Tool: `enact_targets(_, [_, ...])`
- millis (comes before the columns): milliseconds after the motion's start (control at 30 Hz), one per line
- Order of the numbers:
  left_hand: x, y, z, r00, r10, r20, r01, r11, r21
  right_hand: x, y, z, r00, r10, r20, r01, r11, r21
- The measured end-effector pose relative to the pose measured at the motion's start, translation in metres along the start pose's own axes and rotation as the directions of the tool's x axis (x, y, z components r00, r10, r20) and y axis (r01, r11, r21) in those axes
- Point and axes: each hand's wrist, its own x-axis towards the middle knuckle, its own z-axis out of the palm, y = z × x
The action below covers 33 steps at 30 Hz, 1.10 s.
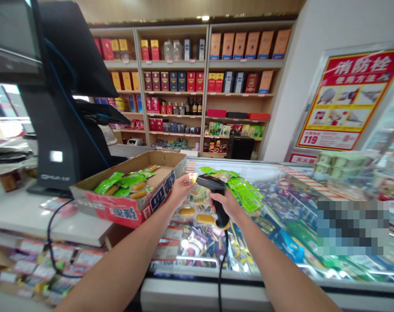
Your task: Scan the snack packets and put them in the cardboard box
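Observation:
My right hand (228,203) is closed round the grip of a black handheld barcode scanner (213,187) with a yellow base, its cable hanging down toward me. My left hand (181,187) pinches a small snack packet (192,177) right in front of the scanner's head, lit by its light. Both hands hover over the glass lid of a chest freezer (281,186). Just left of my left hand sits a low cardboard box (128,203) holding several green and yellow snack packets. More green packets (245,193) lie on the glass beyond the scanner.
A black checkout terminal (63,130) with a screen stands on the white counter (24,212) at left. Shelves of boxed goods and bottles (184,82) fill the back wall. A red fire-hydrant poster (349,99) hangs at right, above stacked packs (343,167).

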Motion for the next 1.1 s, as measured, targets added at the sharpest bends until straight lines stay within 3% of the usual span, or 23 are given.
enact_targets(267, [0.0,-0.003,0.0,0.998,0.04,0.041,-0.042,0.997,0.06,0.002,0.007,-0.003,1.0,-0.028,-0.005,0.028,1.0,0.003])
enact_targets(367, [-0.001,0.004,0.003,0.989,0.141,0.036,-0.145,0.967,0.207,0.003,0.006,-0.001,1.0,-0.031,0.0,0.031,0.999,0.04])
enact_targets(433, [-0.003,0.017,0.005,0.971,0.238,0.029,-0.232,0.903,0.362,0.005,0.002,0.004,1.0,-0.029,0.004,0.029,0.997,0.07])
enact_targets(533, [-0.007,0.052,-0.001,0.922,0.387,0.006,-0.318,0.746,0.585,0.009,-0.01,0.019,1.0,0.001,0.024,-0.003,0.995,0.105])
enact_targets(633, [-0.009,0.094,-0.022,0.857,0.512,-0.052,-0.305,0.586,0.751,0.015,-0.029,0.044,0.997,0.009,0.081,-0.017,0.995,0.096])
enact_targets(800, [-0.011,0.144,-0.075,0.741,0.649,-0.175,-0.121,0.385,0.915,0.024,-0.053,0.088,0.977,-0.035,0.21,0.015,0.995,0.1])
enact_targets(900, [-0.015,0.153,-0.086,0.687,0.681,-0.254,0.006,0.344,0.939,0.026,-0.057,0.101,0.97,-0.047,0.239,0.018,0.993,0.121])
enact_targets(967, [-0.02,0.152,-0.078,0.695,0.687,-0.212,-0.016,0.309,0.951,0.026,-0.055,0.101,0.971,-0.049,0.234,0.021,0.993,0.12])
enact_targets(1000, [-0.023,0.15,-0.07,0.721,0.678,-0.147,-0.069,0.281,0.957,0.026,-0.054,0.099,0.973,-0.046,0.225,0.019,0.993,0.119])
enact_targets(1100, [-0.031,0.136,-0.037,0.858,0.502,0.112,-0.234,0.185,0.955,0.026,-0.047,0.083,0.988,-0.03,0.15,0.012,0.993,0.121])
